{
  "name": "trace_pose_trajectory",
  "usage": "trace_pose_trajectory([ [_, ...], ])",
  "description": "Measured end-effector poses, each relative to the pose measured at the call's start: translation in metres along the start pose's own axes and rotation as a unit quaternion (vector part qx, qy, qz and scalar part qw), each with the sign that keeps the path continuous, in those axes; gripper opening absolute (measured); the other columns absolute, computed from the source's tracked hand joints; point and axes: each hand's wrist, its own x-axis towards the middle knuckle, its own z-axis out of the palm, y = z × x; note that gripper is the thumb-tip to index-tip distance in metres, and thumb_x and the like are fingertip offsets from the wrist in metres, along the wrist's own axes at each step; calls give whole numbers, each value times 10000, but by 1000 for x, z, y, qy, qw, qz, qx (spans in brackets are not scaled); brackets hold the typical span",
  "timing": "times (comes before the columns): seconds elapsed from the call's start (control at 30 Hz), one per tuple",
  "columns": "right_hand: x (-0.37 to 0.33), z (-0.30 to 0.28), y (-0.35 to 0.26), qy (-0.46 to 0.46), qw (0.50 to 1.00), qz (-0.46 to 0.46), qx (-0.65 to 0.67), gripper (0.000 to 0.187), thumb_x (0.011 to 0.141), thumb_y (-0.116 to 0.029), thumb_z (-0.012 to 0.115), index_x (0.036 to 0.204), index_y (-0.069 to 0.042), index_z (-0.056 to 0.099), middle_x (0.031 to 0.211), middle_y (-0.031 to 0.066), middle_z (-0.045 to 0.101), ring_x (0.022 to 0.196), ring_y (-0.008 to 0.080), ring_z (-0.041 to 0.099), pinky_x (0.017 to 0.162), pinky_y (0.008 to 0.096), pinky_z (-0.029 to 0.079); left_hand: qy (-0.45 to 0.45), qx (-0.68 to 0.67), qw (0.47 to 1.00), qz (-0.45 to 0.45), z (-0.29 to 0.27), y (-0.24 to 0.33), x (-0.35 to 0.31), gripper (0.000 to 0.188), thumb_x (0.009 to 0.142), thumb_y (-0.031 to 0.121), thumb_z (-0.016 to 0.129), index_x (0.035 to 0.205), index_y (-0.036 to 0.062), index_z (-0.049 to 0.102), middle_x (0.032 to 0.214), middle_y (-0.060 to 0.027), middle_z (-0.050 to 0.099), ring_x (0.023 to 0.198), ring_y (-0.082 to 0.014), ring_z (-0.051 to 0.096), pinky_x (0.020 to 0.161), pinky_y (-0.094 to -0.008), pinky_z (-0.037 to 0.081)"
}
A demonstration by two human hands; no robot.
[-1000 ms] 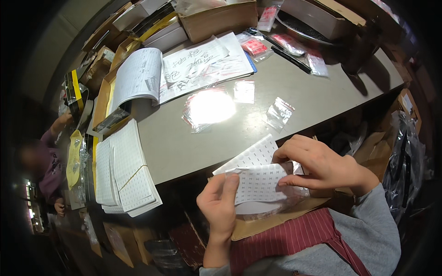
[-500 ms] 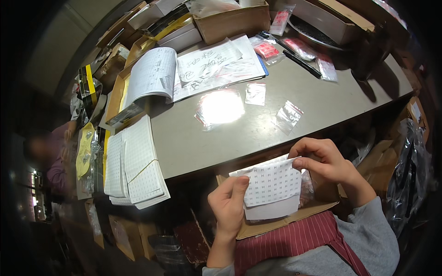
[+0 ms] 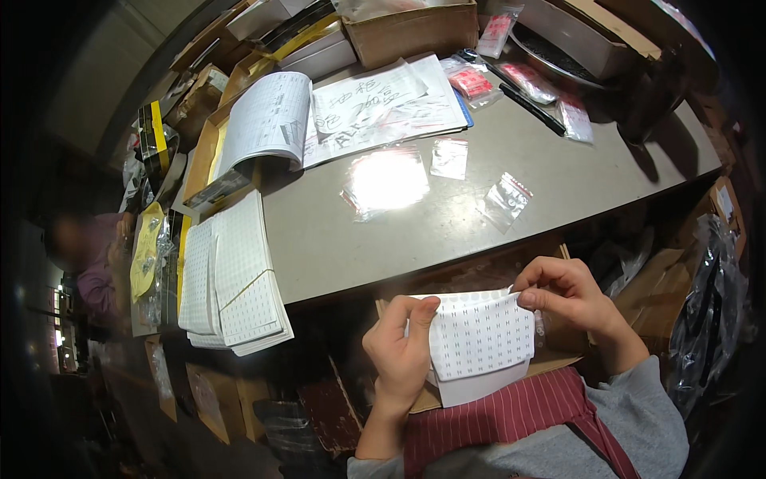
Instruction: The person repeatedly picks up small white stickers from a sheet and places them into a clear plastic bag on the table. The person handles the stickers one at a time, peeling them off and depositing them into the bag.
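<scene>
Over my lap, both hands hold a thin stack of white label sheets (image 3: 483,339) printed with rows of small repeated marks. My left hand (image 3: 399,343) is closed on its left edge, thumb on top. At the upper right corner my right hand (image 3: 568,294) pinches the sheet between thumb and fingers. A plain white layer shows beneath the printed one, and a row of rounded shapes along its top edge. Under the sheets sits an open cardboard box (image 3: 576,345), mostly hidden. Small clear zip bags lie on the table: a glaring pile (image 3: 384,182), a single bag (image 3: 449,159) and another bag (image 3: 507,199).
Thick bundles of similar sheets (image 3: 249,279) hang over the table's left edge, one rubber-banded. Behind are a curled paper pad (image 3: 267,120), handwritten papers (image 3: 371,104), a black marker (image 3: 533,109), bags with red print (image 3: 471,82) and cardboard boxes (image 3: 411,33). Another person (image 3: 100,255) is at far left.
The label sheets and my right hand have shifted lower and slightly right. The printed sheet now hangs further down, with more of the layer behind showing along its top edge.
</scene>
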Motion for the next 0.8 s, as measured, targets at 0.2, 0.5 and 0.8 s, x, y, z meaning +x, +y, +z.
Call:
trace_pose_trajectory([
  [0.2, -6, -2, 6, 31, 997, 51, 39, 186, 987, -143, 698, 1056, 28, 673, 903, 68, 704, 842, 117, 668, 750, 272, 532, -47, -127, 989, -64, 3, 20, -2, 146, 943, 61, 753, 1038, -49, 741, 788, -11, 711, 694, -37, 591, 587, -194, 453],
  [0.5, 20, 6, -39, 30, 905, -273, -325, 263, 839, -48, 734, 1065, -1, 609, 977, 154, 603, 918, 334, 594, 810, 417, 488, -52, 17, 998, -37, 9, 29, -6, 122, 923, 46, 753, 976, -63, 744, 797, -59, 728, 713, -79, 629, 644, -223, 490],
  [0.8, 42, 24, -40, -69, 872, -323, -361, 276, 711, -78, 706, 934, -22, 552, 909, 113, 556, 860, 299, 559, 773, 384, 493, -67, 41, 997, 14, 6, 32, -6, 133, 900, 42, 789, 1000, -43, 764, 801, -130, 734, 698, -145, 676, 632, -258, 519],
])
